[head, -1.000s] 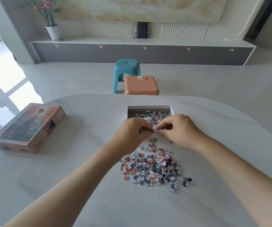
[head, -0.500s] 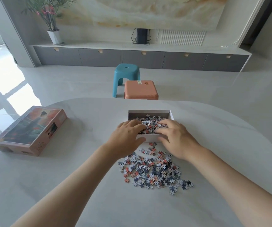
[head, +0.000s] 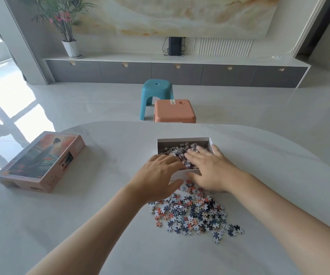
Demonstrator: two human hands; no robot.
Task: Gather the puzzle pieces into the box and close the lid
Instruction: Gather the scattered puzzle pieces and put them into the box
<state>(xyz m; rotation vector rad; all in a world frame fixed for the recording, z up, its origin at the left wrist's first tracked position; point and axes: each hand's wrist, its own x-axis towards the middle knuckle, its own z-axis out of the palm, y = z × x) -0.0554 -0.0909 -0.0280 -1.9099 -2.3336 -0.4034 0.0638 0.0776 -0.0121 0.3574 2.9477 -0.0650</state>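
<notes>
Fingers [head: 197,154] of the right hand [head: 211,171] lie straight and spread flat on the puzzle pieces inside the box [head: 182,139], thumb outside against the near wall. Left hand [head: 157,175] is the same, fingers straight over the near-left rim, thumb along the wall outside. Neither hand curls round anything that shows. Hidden: the box's near-left corner and most of its near wall sit under the hands. Pieces beneath the right palm can't be seen, and I can't tell if anything is trapped under either palm. Both forearms are cut off by the bottom edge, and the worktop [head: 100,215] runs out of frame left and right. Small print on the lid [head: 41,161] is unreadable, its picture only roughly a figure in a landscape. Counts: two hands, one open box at centre of the worktop, one lid lying well apart to the left, picture side up. Boxed pieces [head: 177,150] are a heap, too many to count. The loose pile [head: 194,213] lies just beside the box's near side, between the forearms, also too many and too small to count. Beyond the worktop: two stools on the floor, teal stool [head: 157,92] and orange stool [head: 174,111], close together. One potted plant [head: 66,20] and one black device [head: 174,46] with cables stand on a low cabinet [head: 180,73] with five fronts.
</notes>
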